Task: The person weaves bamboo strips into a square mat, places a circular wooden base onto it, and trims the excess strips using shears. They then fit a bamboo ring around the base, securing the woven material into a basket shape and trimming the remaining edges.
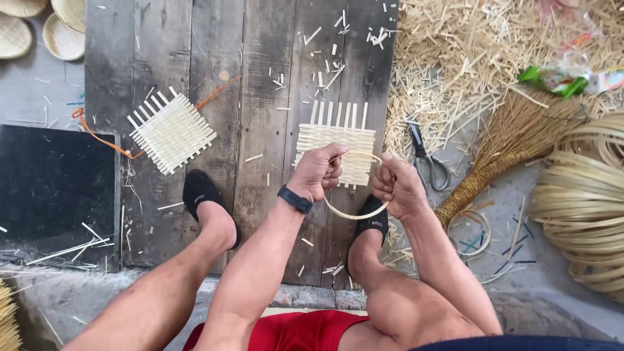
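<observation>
Currently, scanning from the left, I see a stack of finished woven trays [39,26] at the top corner, then a small woven bamboo mat [171,130] lying flat on the dark wooden planks [260,78], with an orange cord [97,136] trailing from under it. My left foot in a black slipper [201,192] rests just below that mat. Further along, a second woven mat [336,146], its loose strip ends sticking up toward the top of the view, lies on the planks directly beyond my hands. My left hand [316,172] is clenched on the upper left of a thin bamboo hoop [354,213], and my right hand [396,185] grips the hoop's right side, so the ring hangs between the two fists, above the right foot. I judge the step in hand to be bending and closing this strip into a ring; the next move seems to call for a steady overlap of its ends and a firm pinch so it does not spring open. To the right lie scissors [426,159], a straw broom [507,153], bamboo offcuts [468,52] and coils of split bamboo [582,208].
</observation>
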